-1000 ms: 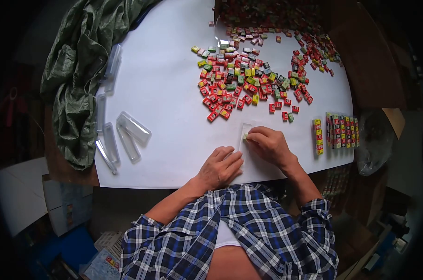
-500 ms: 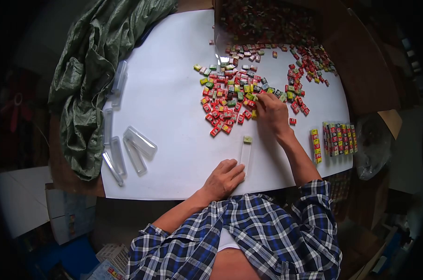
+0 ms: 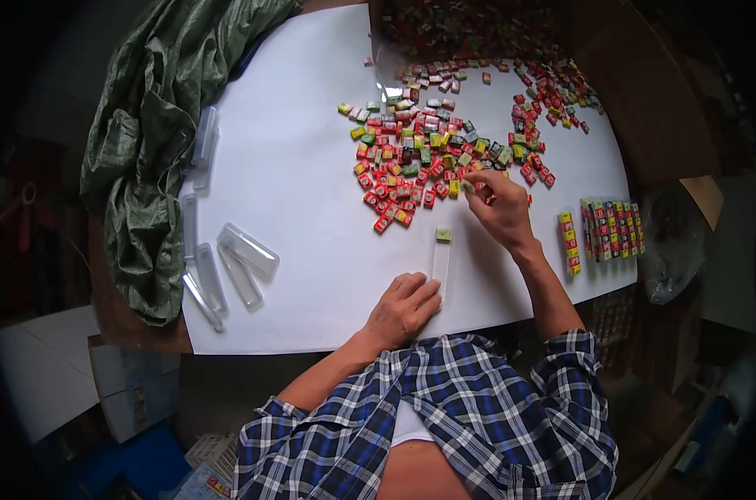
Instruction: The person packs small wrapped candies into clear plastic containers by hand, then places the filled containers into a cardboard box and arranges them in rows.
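At the bottom of the frame is a checked shirt (image 3: 428, 417). Just above it, the left hand (image 3: 405, 310) lies on the white table (image 3: 311, 183) with bent fingers. Its fingertips are by the low end of a thin see-through case (image 3: 441, 271); I cannot tell if they grip it. One little green box (image 3: 443, 236) sits in the top end of that case.

Higher up, the right hand (image 3: 499, 208) pinches a small pale green piece (image 3: 468, 188) between thumb and finger. It is beside a big messy pile of tiny boxes (image 3: 407, 167), mostly red, with some yellow, green and black.

On the right, a case full of tiny boxes (image 3: 570, 243) stands near a block of full cases (image 3: 614, 229). On the left, more see-through cases (image 3: 249, 250) lie near a crumpled green sheet (image 3: 136, 167). A brown cardboard box (image 3: 645, 92) is at the upper right.
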{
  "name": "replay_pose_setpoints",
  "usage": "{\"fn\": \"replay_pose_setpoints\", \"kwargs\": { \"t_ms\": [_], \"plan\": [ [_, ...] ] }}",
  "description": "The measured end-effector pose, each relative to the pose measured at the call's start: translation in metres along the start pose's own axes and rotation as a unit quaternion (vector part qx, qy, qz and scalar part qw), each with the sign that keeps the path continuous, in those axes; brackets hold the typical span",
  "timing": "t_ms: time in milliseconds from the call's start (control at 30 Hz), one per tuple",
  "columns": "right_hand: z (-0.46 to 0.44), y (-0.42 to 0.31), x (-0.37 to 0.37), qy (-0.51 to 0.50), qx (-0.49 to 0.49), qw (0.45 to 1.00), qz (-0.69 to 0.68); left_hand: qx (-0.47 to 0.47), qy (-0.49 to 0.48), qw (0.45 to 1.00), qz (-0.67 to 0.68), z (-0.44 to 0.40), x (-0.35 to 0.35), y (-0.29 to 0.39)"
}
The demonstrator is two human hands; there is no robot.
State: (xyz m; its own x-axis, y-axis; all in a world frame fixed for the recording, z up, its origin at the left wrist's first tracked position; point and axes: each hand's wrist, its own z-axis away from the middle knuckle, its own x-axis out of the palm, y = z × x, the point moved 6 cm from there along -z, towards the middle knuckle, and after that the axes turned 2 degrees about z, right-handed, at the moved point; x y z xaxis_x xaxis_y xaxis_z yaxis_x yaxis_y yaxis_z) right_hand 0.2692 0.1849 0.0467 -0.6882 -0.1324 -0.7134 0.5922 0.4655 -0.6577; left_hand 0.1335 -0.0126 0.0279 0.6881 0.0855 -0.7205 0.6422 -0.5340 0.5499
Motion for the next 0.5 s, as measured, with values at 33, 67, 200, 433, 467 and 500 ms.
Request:
{"fn": "replay_pose_setpoints", "kwargs": {
  "t_ms": [33,67,200,433,467,500],
  "plan": [
    [0.014,-0.002,0.005,-0.029,0.005,0.999,-0.044,0.003,0.002,1.000,0.002,-0.001,-0.001,0.000],
    [0.029,-0.005,0.010,-0.059,0.010,0.994,-0.088,0.006,0.004,1.000,0.003,-0.001,-0.002,0.000],
    [0.080,-0.020,0.032,-0.168,0.010,0.973,-0.160,0.016,0.012,1.000,0.006,0.002,-0.001,0.000],
    [0.094,-0.035,0.032,-0.162,-0.099,0.974,-0.120,0.035,0.007,0.999,0.008,0.003,-0.003,0.001],
    [0.096,-0.036,0.033,-0.181,-0.100,0.970,-0.131,0.033,0.002,0.999,0.009,0.005,-0.003,0.001],
    [0.095,-0.037,0.031,-0.181,-0.099,0.970,-0.131,0.032,-0.003,0.999,0.012,0.006,-0.003,0.001]
  ]
}}
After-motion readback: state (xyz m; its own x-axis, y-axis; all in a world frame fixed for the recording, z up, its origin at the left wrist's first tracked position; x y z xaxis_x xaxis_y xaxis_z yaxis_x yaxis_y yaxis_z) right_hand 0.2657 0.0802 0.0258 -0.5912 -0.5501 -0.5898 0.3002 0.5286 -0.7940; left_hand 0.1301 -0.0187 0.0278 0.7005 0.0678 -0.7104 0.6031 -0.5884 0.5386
